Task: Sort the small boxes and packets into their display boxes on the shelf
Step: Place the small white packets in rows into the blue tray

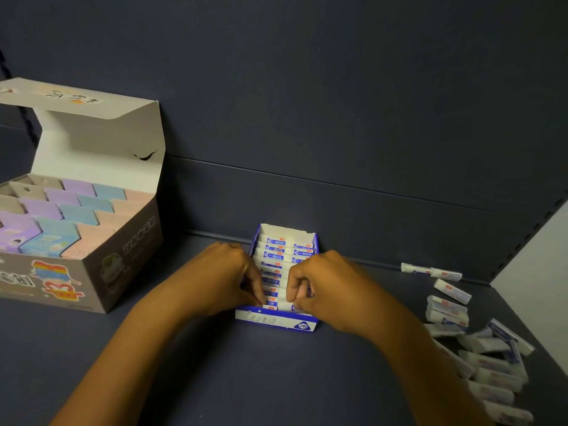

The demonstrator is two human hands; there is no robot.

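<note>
On the dark shelf [276,379], straight in front of us, sits a small blue and white box [302,325] marked 2B, and both our hands are at its near end. Two rows of white packets [274,242] with blue labels stand inside it, from its far wall to its front. Our left hand [221,276] has its fingers curled down into the left row, pinching a packet near the front wall. Our right hand [327,285] is curled the same way over the right row, its fingertips [292,295] pinching a packet there. To the right of the blue box, well apart from it, a loose heap of the same white packets [479,345] lies on the shelf. To the left of the blue box stands a big grey carton [123,259] with its lid up, packed with purple, blue and pink boxes [76,215].
</note>
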